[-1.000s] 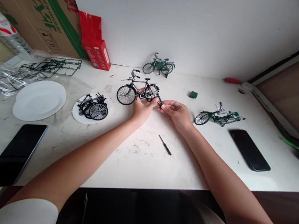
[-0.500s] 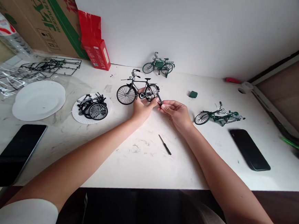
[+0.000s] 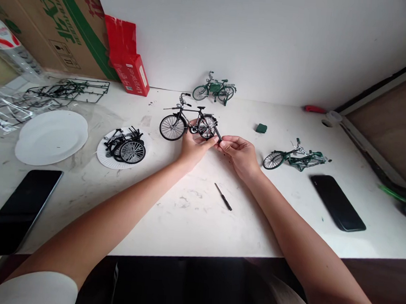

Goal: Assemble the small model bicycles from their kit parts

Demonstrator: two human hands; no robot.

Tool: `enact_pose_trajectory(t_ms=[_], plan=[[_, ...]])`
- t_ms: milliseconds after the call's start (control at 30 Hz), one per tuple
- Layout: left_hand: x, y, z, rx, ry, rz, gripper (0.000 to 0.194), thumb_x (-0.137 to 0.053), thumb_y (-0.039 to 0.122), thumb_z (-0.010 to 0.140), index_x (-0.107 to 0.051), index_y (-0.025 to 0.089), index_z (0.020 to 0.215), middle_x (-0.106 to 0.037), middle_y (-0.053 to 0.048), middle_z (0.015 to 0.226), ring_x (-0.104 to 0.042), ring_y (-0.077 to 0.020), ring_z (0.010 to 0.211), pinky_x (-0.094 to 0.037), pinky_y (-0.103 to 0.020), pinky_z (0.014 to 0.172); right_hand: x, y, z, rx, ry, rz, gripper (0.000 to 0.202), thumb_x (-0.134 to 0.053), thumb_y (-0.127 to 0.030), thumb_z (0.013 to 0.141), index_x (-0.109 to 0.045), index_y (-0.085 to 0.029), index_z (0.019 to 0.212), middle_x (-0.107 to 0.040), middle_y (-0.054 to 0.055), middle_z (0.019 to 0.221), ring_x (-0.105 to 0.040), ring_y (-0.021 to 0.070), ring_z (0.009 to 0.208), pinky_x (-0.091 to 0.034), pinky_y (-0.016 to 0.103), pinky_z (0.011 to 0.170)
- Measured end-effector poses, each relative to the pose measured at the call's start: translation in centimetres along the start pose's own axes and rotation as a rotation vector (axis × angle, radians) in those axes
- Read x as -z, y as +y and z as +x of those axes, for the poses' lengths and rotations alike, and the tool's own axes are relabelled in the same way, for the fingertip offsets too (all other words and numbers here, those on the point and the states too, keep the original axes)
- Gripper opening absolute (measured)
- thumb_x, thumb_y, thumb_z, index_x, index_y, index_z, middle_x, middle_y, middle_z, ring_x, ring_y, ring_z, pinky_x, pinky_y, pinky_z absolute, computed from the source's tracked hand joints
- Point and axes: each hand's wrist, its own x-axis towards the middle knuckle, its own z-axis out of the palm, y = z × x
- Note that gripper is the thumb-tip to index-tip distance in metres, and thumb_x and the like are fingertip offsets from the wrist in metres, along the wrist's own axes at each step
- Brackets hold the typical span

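Observation:
A black model bicycle [image 3: 187,113] is held just above the table, its handlebar to the left. My left hand [image 3: 197,147] is closed around its lower rear part, the fingers partly hidden behind the frame and wheel. Against the rear wheel slants a thin dark rod [image 3: 218,132]. My right hand [image 3: 238,154] pinches the lower end of that rod, close to my left fingertips. Whether the rod is fixed to the bicycle I cannot tell. Below the hands lies a small black screwdriver-like tool [image 3: 223,197].
A plate [image 3: 102,158] of black wheels and frame parts stands left, near white plates [image 3: 55,133] and part sprues [image 3: 84,91]. Green model bicycles stand behind [image 3: 215,88] and lie right [image 3: 295,158]. Phones flank the table [image 3: 17,212], [image 3: 337,202]. A red box [image 3: 135,74] stands behind.
The bicycle and both hands have shifted very slightly; the grips stay the same. The rod remains pinched by the rear wheel. The whole view has moved a touch.

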Motion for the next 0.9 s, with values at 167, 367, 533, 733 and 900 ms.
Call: enact_pose_trajectory(t_ms=[167, 367, 533, 733, 900], plan=[[0.06, -0.1, -0.01, -0.05, -0.054, 0.031, 0.084, -0.098, 0.03, 0.075, -0.05, 0.024, 0.145, -0.074, -0.014, 0.132, -0.076, -0.0282, 0.12, -0.061, -0.05, 0.111, 0.02, 0.23, 0.12, 0.028, 0.013, 0.0, 0.057, -0.109, -0.049, 0.054, -0.078, -0.022, 0.094, -0.081, 0.003, 0.087, -0.08, 0.0207, 0.086, -0.067, 0.04, 0.096], [0.16, -0.37, 0.06, -0.092, -0.111, 0.085, 0.084, -0.095, 0.042, 0.079, -0.048, 0.026, 0.146, -0.074, -0.014, 0.132, -0.077, -0.0276, 0.118, -0.063, -0.051, 0.109, 0.02, 0.36, 0.13, 0.055, 0.02, 0.015, 0.056, -0.109, -0.048, 0.054, -0.078, -0.023, 0.093, -0.081, 0.002, 0.087, -0.079, 0.0188, 0.083, -0.067, 0.038, 0.092], [0.05, -0.45, 0.16, -0.097, -0.153, 0.117, 0.083, -0.097, 0.049, 0.077, -0.05, 0.026, 0.142, -0.074, -0.014, 0.134, -0.077, -0.0282, 0.117, -0.066, -0.048, 0.103, -0.01, 0.36, 0.18, 0.06, 0.032, 0.04, 0.055, -0.109, -0.046, 0.054, -0.079, -0.022, 0.093, -0.081, 0.001, 0.085, -0.076, 0.0154, 0.079, -0.066, 0.032, 0.085], [-0.05, -0.56, 0.09, -0.068, -0.177, 0.057, 0.076, -0.096, 0.052, 0.078, -0.053, 0.025, 0.135, -0.077, -0.011, 0.122, -0.078, -0.0272, 0.114, -0.065, -0.051, 0.106, -0.07, 0.29, 0.15, 0.081, 0.012, 0.009, 0.058, -0.108, -0.052, 0.056, -0.076, -0.023, 0.096, -0.079, 0.001, 0.085, -0.075, 0.0176, 0.079, -0.066, 0.037, 0.084], [-0.11, -0.45, 0.03, -0.001, -0.13, 0.012, 0.079, -0.099, 0.051, 0.073, -0.054, 0.024, 0.132, -0.078, -0.011, 0.12, -0.079, -0.0264, 0.111, -0.064, -0.05, 0.106, -0.1, 0.24, 0.11, 0.09, 0.002, -0.009, 0.059, -0.106, -0.054, 0.059, -0.076, -0.025, 0.1, -0.079, 0.002, 0.089, -0.076, 0.02, 0.087, -0.066, 0.038, 0.083]])
